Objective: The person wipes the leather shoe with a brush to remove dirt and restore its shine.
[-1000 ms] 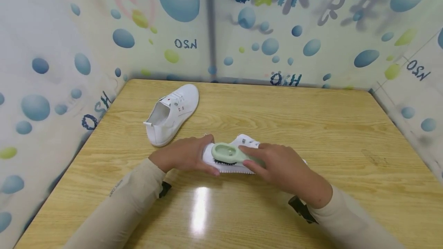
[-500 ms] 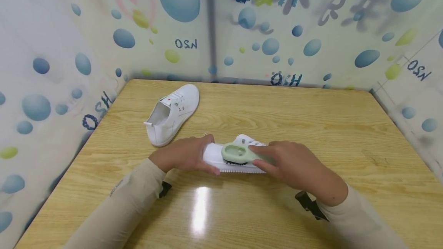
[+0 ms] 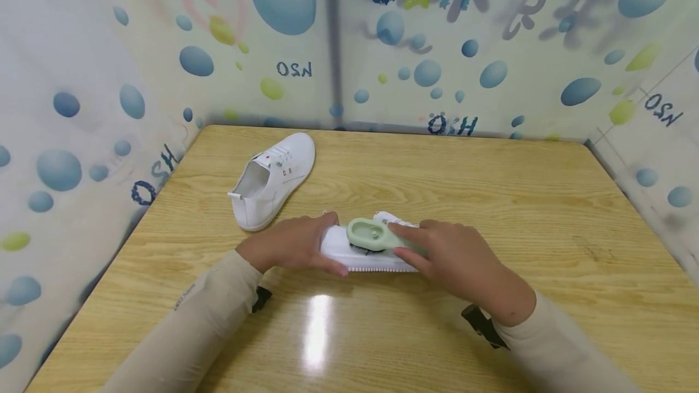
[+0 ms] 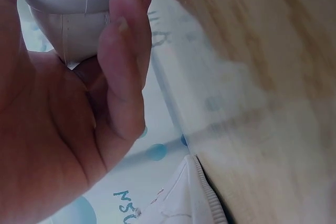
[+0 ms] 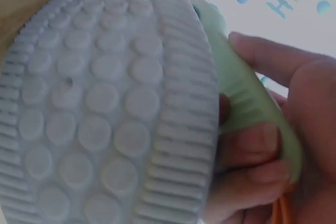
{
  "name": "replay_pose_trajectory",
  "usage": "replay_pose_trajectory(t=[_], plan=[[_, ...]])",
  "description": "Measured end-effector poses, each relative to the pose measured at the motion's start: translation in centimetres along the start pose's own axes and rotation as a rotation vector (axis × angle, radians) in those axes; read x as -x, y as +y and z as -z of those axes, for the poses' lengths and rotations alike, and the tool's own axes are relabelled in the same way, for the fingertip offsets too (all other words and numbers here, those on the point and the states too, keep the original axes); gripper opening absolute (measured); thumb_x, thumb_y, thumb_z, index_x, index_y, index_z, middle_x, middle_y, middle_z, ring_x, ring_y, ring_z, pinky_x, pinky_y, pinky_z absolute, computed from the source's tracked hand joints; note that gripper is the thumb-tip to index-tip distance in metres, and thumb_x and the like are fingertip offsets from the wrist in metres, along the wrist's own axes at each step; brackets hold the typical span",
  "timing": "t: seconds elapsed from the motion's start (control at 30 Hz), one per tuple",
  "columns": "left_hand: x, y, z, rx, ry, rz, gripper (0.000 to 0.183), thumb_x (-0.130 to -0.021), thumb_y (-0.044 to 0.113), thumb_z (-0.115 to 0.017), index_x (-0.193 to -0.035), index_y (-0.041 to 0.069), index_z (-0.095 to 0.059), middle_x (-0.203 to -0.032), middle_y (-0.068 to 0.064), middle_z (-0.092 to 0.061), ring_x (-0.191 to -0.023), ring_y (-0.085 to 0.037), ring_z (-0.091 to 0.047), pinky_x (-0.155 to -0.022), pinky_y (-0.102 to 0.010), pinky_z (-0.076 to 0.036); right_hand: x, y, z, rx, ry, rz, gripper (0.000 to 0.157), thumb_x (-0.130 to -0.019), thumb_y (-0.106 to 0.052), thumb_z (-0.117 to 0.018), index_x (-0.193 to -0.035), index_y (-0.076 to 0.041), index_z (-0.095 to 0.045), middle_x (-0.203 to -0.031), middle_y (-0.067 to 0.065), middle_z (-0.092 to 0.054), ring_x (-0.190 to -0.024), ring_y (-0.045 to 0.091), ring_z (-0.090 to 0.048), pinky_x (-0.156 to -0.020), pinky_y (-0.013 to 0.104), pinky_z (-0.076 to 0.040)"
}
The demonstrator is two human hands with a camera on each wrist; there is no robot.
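Note:
A white lace-up shoe (image 3: pixel 334 246) is tipped on its side. My left hand (image 3: pixel 297 242) grips its left end, with the thumb along the near lower edge. The left wrist view shows a seam on this held end (image 4: pixel 79 30). My right hand (image 3: pixel 461 259) holds a pale green brush (image 3: pixel 363 233) by its handle, forefinger along the back. Dark bristles lie against the upper's side. Fingers curl round the handle (image 5: pixel 241 98) in the right wrist view, beside the studded sole (image 5: pixel 100 98), and an orange cord (image 5: pixel 282 211) hangs from its end. Behind the right hand, the toe is hidden.
A second white shoe (image 3: pixel 275 184) stands upright on the wooden table (image 3: pixel 491 187), beyond the left hand. Walls covered in a spotted sheet (image 3: pixel 426 71) rise behind the table and at both sides.
The brush first slid right along the shoe, then shifted slightly left and toward the shoe's upper side, carried by the right hand. The left hand and both shoes stay put.

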State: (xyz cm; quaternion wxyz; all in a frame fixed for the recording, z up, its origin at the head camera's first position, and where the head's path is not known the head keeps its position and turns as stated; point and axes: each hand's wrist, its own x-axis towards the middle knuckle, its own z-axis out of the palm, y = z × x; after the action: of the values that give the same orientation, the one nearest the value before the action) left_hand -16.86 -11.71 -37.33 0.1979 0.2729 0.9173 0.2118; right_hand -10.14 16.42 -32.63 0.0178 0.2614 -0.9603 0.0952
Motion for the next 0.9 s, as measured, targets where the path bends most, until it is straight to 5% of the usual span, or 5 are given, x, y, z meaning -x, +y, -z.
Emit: replay_pose_trajectory(t=[0.3, 0.63, 0.9], plan=[[0.1, 0.1, 0.0, -0.013, 0.002, 0.000, 0.074, -0.064, 0.075, -0.078, -0.113, 0.027, -0.049, -0.081, 0.007, -0.064, -0.070, -0.013, -0.059, -0.061, -0.032, -0.045, -0.3, -0.2, -1.0, -0.003, 0.051, 0.091, 0.043, -0.096, -0.042, -0.065, -0.136, -0.027, -0.062, -0.096, 0.008, -0.073, -0.063, 0.013, -0.061, -0.053, 0.029, -0.047], [0.2, 0.1, 0.0, 0.004, -0.003, 0.009, 0.072, -0.064, 0.073, -0.079, -0.111, 0.027, -0.050, -0.080, 0.006, -0.064, -0.070, -0.013, -0.059, -0.061, -0.032, -0.045, -0.1, 0.1, 0.0, -0.032, 0.001, 0.055, 0.040, -0.096, -0.039, -0.066, -0.133, -0.024, -0.065, -0.097, 0.008, -0.074, -0.071, 0.014, -0.065, -0.054, 0.031, -0.048], [0.2, 0.1, 0.0, 0.007, 0.003, 0.005, 0.070, -0.064, 0.072, -0.080, -0.109, 0.026, -0.050, -0.080, 0.006, -0.063, -0.068, -0.012, -0.059, -0.060, -0.031, -0.046, 0.0, 0.7, 0.4, -0.104, 0.013, 0.046, 0.036, -0.093, -0.035, -0.069, -0.127, -0.021, -0.070, -0.085, 0.002, -0.073, -0.063, 0.005, -0.052, -0.055, 0.027, -0.044]])
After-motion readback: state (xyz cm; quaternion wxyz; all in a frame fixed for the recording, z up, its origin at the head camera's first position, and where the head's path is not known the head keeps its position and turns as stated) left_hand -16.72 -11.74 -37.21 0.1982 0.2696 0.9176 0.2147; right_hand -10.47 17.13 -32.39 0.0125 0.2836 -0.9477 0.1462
